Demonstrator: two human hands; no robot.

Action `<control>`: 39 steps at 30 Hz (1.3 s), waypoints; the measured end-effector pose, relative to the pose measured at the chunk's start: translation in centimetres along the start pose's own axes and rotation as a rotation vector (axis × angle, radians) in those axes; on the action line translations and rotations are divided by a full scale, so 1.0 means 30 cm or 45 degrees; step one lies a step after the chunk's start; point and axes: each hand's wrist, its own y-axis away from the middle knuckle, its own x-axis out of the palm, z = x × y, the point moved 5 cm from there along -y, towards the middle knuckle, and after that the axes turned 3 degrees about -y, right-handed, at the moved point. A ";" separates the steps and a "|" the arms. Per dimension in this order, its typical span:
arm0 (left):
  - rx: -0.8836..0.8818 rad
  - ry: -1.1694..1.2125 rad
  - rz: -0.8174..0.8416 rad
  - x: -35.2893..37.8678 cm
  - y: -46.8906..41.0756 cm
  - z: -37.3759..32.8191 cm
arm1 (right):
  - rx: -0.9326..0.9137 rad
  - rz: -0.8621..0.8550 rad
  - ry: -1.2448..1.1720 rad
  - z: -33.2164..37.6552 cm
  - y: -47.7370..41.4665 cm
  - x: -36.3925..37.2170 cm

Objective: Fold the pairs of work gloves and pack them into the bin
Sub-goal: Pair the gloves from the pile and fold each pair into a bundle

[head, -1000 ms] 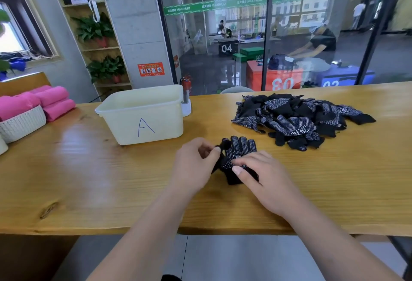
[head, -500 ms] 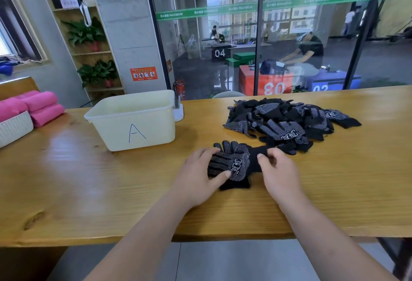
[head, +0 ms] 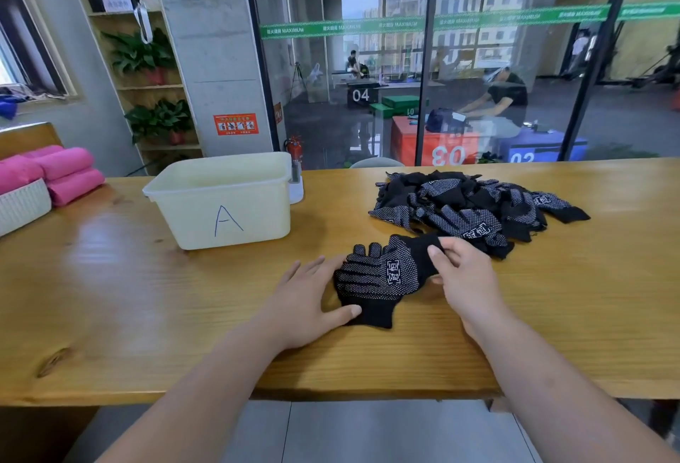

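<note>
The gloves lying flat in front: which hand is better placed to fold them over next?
Probably the right hand: it pinches the cuff of the gloves, while the left hand lies flat at the finger end.

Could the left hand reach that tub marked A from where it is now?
Probably yes. The left hand rests flat against the gloves, and only bare table separates it from the tub.

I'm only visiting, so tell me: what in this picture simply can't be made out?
All in the head view:
- Bin floor: the near wall hides whether any gloves lie inside.
- Flat glove: its top side hides whether a second glove lies beneath.
- Glove pile: the gloves overlap, so they can't be counted.
- White basket: cut off by the left edge.
</note>
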 end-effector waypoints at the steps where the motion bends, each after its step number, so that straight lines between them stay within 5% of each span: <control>1: 0.018 0.007 0.010 -0.003 0.003 0.009 | 0.003 0.025 -0.028 0.015 -0.017 0.000; 9: 0.125 0.119 -0.007 -0.025 0.028 0.041 | -0.109 0.304 -0.019 0.261 -0.168 -0.005; 15: -0.030 -0.118 -0.106 -0.016 0.012 0.013 | -0.308 0.509 0.075 0.471 -0.162 0.015; 20: -0.014 -0.026 -0.132 -0.020 -0.012 0.021 | -0.415 0.573 -0.010 0.547 -0.130 0.017; 26: -0.038 0.047 -0.156 -0.035 -0.014 0.064 | -0.353 0.648 0.090 0.477 -0.143 0.105; 34: -0.114 0.079 -0.201 -0.041 -0.004 0.082 | -0.706 0.383 0.300 0.460 -0.179 0.180; 39: -0.132 0.096 -0.209 -0.042 -0.010 0.084 | -0.758 0.618 0.672 0.245 -0.047 0.280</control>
